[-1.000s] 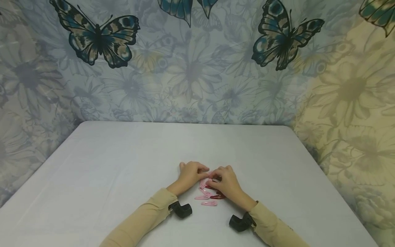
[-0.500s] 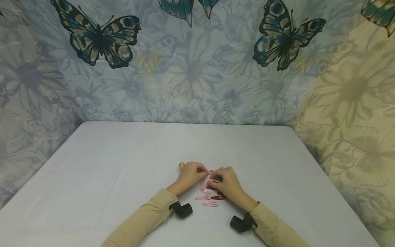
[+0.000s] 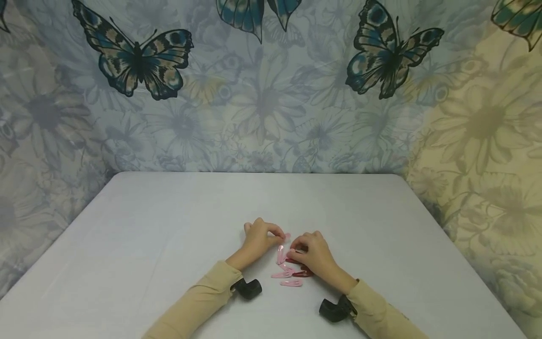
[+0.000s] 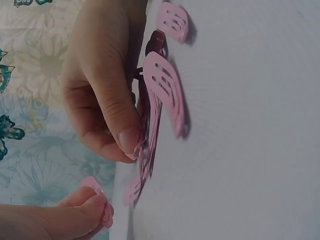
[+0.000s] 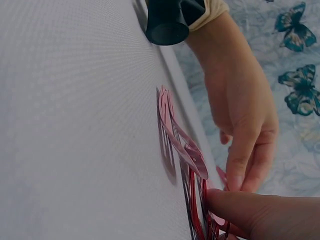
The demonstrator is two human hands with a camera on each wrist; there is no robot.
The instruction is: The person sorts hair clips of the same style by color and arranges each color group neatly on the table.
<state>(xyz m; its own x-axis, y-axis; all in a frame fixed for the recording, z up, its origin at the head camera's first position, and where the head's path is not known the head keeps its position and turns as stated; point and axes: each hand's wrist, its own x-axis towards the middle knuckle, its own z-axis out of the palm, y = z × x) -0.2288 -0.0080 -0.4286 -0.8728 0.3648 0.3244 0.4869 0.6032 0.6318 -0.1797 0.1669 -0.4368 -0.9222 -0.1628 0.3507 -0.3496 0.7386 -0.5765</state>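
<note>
Pink and dark red snap hair clips lie in a loose group on the white table. My left hand (image 3: 257,238) is at the far left of the group, pinching a pink hair clip (image 4: 107,216) between thumb and finger, raised off the table. Across from it, my right hand (image 3: 316,255) is low over the dark red clips (image 3: 302,273), fingers curled. A bit of pink clip (image 4: 131,156) shows between its thumb and fingertip in the left wrist view; the palm hides the rest. Nearest the person lies a separate pink clip (image 3: 291,283).
The white table (image 3: 190,212) runs back to a wall covering (image 3: 262,103) with butterflies and flowers. Black wrist cameras (image 3: 249,289) hang below both beige sleeves (image 3: 201,296). More pink clips (image 3: 280,254) lie between the hands.
My left hand has drawn slightly left, away from the right hand, with the pink hair clip. The right hand stays over the clips. The head view has tilted a little.
</note>
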